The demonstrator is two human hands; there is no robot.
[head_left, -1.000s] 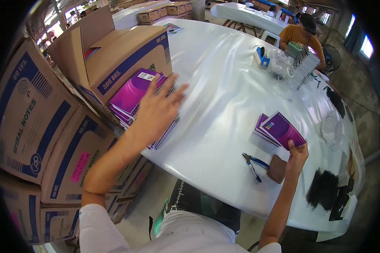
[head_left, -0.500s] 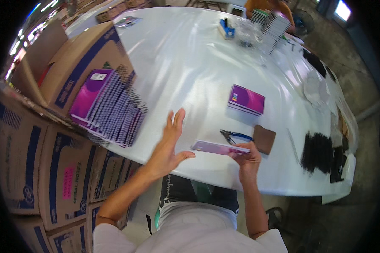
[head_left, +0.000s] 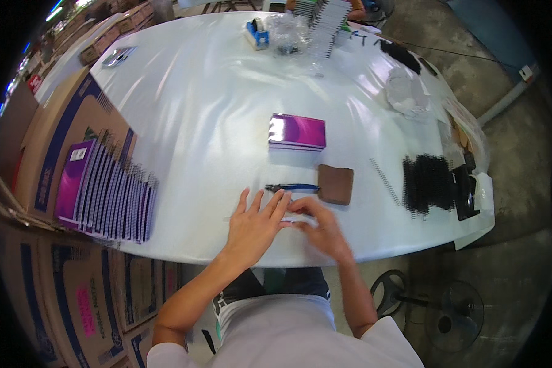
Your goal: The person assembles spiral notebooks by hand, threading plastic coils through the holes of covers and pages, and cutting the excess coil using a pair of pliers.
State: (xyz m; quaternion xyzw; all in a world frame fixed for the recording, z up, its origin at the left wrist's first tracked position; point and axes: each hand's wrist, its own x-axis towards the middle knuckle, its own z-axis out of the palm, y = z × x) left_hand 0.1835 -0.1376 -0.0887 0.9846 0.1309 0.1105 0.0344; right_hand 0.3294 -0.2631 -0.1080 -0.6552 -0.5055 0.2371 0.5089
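Note:
My left hand (head_left: 256, 226) lies flat with fingers spread over a thin purple notebook (head_left: 286, 222), which it mostly covers, near the table's front edge. My right hand (head_left: 320, 228), slightly blurred, has its fingers bent and closed around the notebook's right end. Just beyond the hands are blue-handled pliers (head_left: 297, 186), their grips reaching a brown square pad (head_left: 335, 184). Farther back sits a short stack of purple notebooks (head_left: 297, 131).
Spiral-bound purple notebooks (head_left: 107, 193) stand in a row at the left against a cardboard box (head_left: 73, 132). To the right are a loose coil (head_left: 384, 181) and a heap of black coils (head_left: 427, 185). A blue tape dispenser (head_left: 257, 35) and a clear plastic bag (head_left: 406, 92) lie farther off.
My left hand has come down from the air onto the notebook. My right hand has brought the notebook from a tilted hold down to the table. The whole view has shifted to the right.

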